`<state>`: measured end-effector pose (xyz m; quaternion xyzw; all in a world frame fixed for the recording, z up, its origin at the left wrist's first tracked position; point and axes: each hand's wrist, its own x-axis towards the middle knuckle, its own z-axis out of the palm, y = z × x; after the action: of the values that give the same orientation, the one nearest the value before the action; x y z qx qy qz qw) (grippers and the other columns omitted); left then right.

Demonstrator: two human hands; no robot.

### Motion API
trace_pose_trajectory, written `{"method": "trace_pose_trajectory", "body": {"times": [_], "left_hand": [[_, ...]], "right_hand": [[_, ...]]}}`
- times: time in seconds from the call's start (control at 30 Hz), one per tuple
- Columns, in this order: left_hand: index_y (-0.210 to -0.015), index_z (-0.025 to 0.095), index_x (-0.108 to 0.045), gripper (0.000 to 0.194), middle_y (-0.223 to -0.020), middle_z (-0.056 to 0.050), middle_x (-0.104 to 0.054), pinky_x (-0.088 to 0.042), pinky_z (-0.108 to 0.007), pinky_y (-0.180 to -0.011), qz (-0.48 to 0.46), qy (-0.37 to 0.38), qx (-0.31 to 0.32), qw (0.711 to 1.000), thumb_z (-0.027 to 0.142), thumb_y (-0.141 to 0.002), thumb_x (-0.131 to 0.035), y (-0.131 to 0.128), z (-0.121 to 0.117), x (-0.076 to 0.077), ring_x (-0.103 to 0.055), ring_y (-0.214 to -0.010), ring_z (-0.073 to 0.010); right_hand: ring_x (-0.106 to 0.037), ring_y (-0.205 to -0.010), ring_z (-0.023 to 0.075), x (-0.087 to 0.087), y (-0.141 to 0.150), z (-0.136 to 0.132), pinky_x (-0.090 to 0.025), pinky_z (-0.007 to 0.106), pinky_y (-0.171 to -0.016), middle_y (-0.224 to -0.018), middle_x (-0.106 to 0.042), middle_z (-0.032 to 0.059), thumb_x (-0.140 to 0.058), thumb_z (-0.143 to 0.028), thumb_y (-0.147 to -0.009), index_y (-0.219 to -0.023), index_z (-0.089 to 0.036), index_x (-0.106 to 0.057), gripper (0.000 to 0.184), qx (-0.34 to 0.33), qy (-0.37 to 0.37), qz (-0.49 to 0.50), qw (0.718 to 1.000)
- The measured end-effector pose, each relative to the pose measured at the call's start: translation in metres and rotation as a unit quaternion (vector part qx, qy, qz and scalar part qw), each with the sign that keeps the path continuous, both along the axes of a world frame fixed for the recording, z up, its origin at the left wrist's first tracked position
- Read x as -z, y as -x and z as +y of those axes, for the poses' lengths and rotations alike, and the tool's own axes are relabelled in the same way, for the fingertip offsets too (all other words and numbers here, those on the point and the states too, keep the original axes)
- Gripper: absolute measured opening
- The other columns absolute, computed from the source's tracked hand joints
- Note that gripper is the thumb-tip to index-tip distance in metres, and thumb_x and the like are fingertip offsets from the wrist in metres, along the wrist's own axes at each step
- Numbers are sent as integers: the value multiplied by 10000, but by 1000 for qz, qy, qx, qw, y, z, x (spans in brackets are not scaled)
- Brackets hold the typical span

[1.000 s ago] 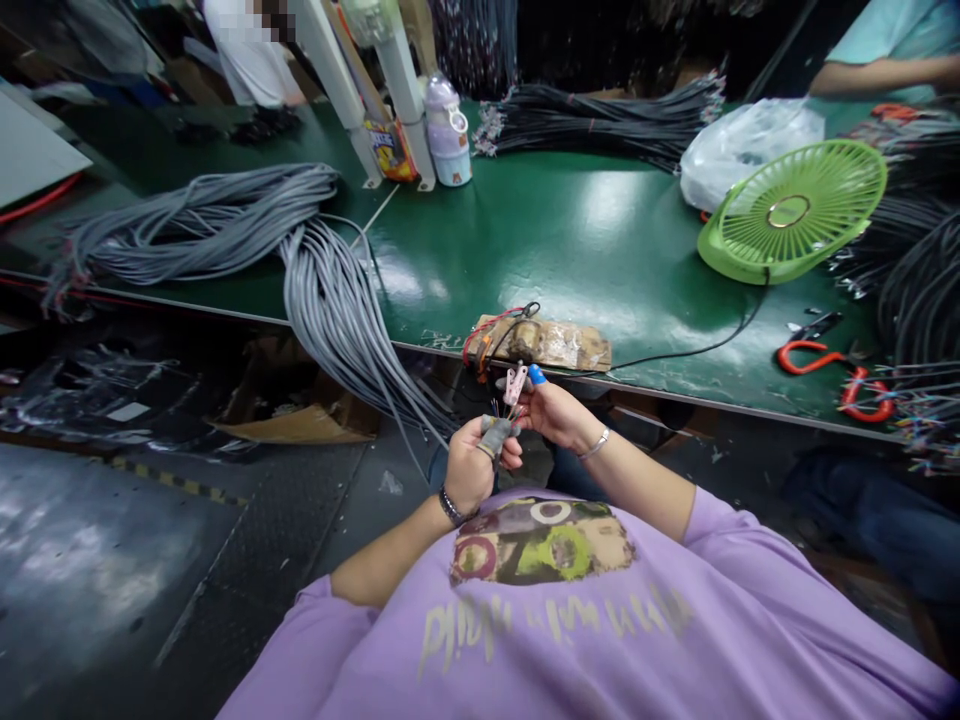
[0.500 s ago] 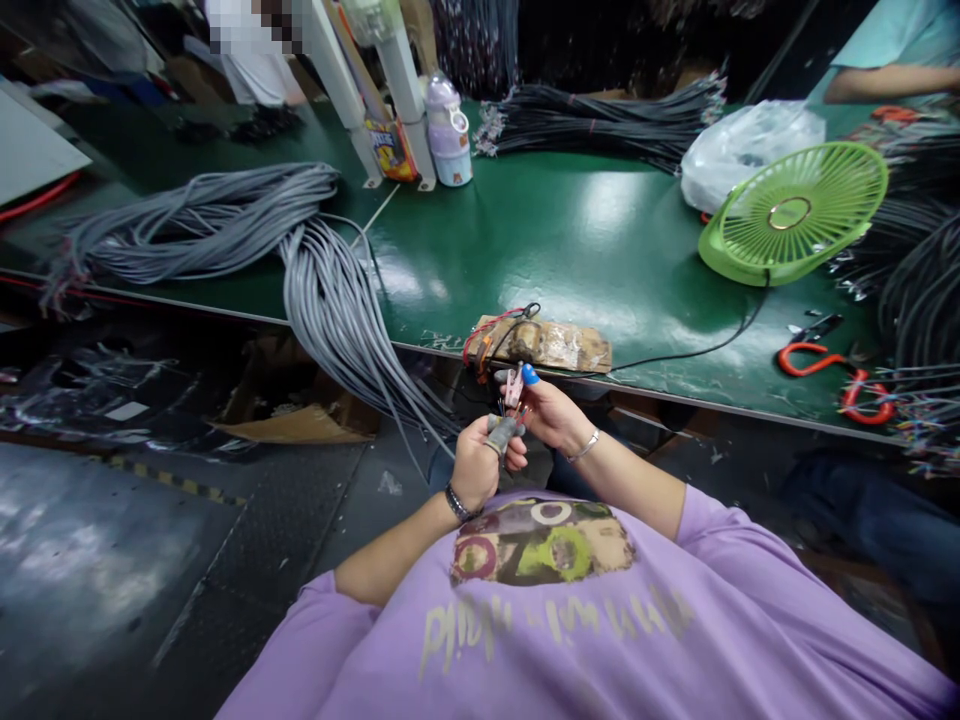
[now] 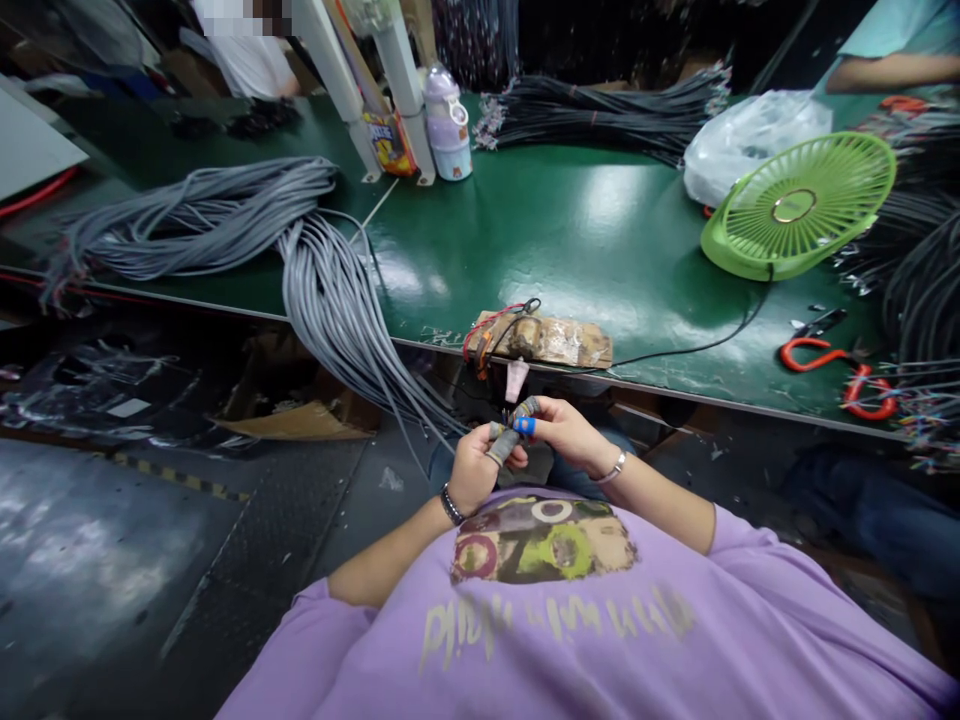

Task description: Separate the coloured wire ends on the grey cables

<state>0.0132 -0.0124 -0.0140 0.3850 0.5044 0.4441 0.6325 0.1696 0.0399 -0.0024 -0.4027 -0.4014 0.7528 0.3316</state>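
Note:
In front of my shirt, at the bench edge, my two hands meet. My left hand (image 3: pixel 475 468) is closed, pinching the end of a grey cable; its thumb and fingers wear grey finger covers. My right hand (image 3: pixel 571 437), with a blue cover on the thumb and a grey one on a finger, pinches the thin wires (image 3: pixel 507 414) at that end. The fingers mostly hide these wires. Just above them a small pale pink piece (image 3: pixel 516 381) juts from the bench edge, below a worn wooden block (image 3: pixel 566 341) with red and black leads. Neither hand touches that piece.
A bundle of grey cables (image 3: pixel 330 270) hangs over the edge of the green bench (image 3: pixel 517 235) on the left. To the right are a green fan (image 3: pixel 806 205), red-handled cutters (image 3: pixel 814 355) and dark cables. A bottle (image 3: pixel 448 125) stands behind; other people are across the bench.
My right hand has moved down and right, away from the pale pink piece, and its thumb and finger have come to the wires. My left hand has hardly moved.

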Motion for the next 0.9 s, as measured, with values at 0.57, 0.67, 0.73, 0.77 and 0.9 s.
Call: {"method": "trace_pose_trajectory", "body": {"times": [0.57, 0.67, 0.73, 0.77, 0.9], "left_hand": [[-797, 150, -610, 235, -619, -11, -684, -516, -213, -480, -53, 28, -84, 995, 368, -775, -694, -1, 1, 8, -649, -504, -135], [-807, 145, -618, 238, -641, -22, -692, -515, -214, -472, -35, 22, -60, 997, 366, -768, -699, 1, 1, 7, -652, -511, -140], [-805, 143, -620, 253, -644, -29, -695, -515, -218, -467, -16, 21, -45, 999, 380, -764, -699, 2, 2, 6, -653, -509, -145], [-803, 142, -621, 263, -642, -31, -695, -516, -221, -466, -8, 23, -39, 999, 390, -760, -700, 3, 2, 6, -653, -507, -148], [-767, 143, -615, 303, -623, -32, -690, -520, -233, -468, 16, 23, -25, 999, 434, -748, -698, 3, 2, 3, -650, -499, -154]], "right_hand": [[-407, -511, 63, 6, 16, -6, -336, 217, -517, -568, -510, -45, -729, -332, -633, -652, -148, -560, 251, 77, 19, -14, 997], [-415, -522, 64, 7, 15, -5, -347, 218, -527, -583, -518, -41, -737, -350, -639, -672, -148, -562, 270, 71, 17, -18, 997], [-446, -558, 72, 5, 14, -3, -367, 220, -547, -634, -554, -27, -750, -381, -642, -719, -145, -585, 298, 50, -1, -25, 998], [-463, -580, 78, 3, 13, -2, -375, 221, -556, -664, -573, -19, -758, -396, -640, -743, -144, -597, 316, 39, -13, -30, 999], [-485, -618, 90, 0, 12, 0, -386, 222, -570, -690, -596, -8, -756, -429, -649, -749, -142, -610, 338, 11, -40, -47, 998]]}}
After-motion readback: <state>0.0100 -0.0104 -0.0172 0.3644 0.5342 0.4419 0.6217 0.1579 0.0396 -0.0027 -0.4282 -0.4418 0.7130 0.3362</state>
